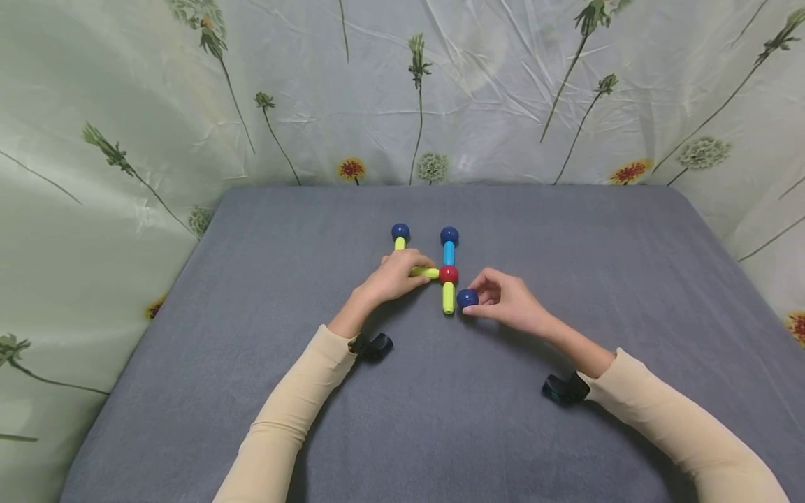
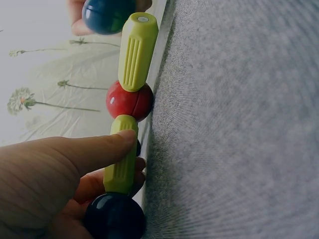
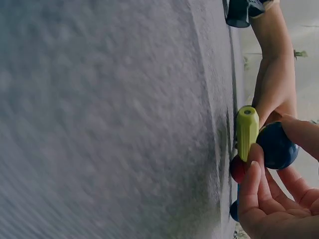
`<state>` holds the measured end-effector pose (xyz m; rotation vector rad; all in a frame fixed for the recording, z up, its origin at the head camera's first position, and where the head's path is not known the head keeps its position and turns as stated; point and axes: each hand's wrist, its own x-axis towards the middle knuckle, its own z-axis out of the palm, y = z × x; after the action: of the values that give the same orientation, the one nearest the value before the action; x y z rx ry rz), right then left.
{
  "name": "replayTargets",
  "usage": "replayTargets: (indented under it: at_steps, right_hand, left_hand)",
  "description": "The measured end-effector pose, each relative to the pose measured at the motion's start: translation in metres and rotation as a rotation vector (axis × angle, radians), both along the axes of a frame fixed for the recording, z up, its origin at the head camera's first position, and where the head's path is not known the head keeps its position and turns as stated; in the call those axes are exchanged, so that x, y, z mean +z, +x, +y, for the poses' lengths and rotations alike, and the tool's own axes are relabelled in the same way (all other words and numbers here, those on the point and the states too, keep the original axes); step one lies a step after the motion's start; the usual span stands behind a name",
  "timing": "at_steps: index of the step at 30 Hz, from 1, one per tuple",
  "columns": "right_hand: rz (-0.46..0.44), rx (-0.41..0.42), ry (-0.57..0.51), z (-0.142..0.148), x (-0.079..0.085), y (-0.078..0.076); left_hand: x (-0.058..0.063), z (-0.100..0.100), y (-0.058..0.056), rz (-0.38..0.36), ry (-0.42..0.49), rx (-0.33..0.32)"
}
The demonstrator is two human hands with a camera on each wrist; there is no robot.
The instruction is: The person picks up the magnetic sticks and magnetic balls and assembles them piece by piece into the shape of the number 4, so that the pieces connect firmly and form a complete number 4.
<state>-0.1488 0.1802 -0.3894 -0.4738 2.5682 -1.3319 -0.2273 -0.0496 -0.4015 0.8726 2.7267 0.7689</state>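
Toy rods and balls are joined together on the grey cloth. My left hand (image 1: 393,274) pinches a yellow-green rod (image 2: 118,174) that runs from a red ball (image 1: 448,274) to a dark blue ball (image 2: 115,216), which the hand covers in the head view. From the red ball, a light blue rod (image 1: 449,253) leads back to a blue ball (image 1: 449,235). Another yellow-green rod (image 1: 448,299) points toward me, its near end bare. Just right of that end, my right hand (image 1: 512,302) holds a loose blue ball (image 1: 467,298) between thumb and fingers, apart from the rod.
Behind my left hand, one more yellow-green rod (image 1: 400,243) ends in a blue ball (image 1: 400,230). The grey-covered table (image 1: 440,419) extends to both sides. A flower-patterned curtain (image 1: 352,105) hangs along its back and sides. Each wrist wears a black band mount (image 1: 564,388).
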Motion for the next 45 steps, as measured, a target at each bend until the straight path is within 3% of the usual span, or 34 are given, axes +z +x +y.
replayTargets:
  at_steps: [22,45]
  right_hand:
    - [-0.019,0.072,0.037,-0.017,-0.007,0.024]
    - [0.032,-0.029,0.08,-0.03,-0.012,0.027]
  left_hand:
    - [0.001,0.0,0.0,-0.004,0.015,0.007]
    - [-0.001,0.0,0.002,0.007,0.015,0.015]
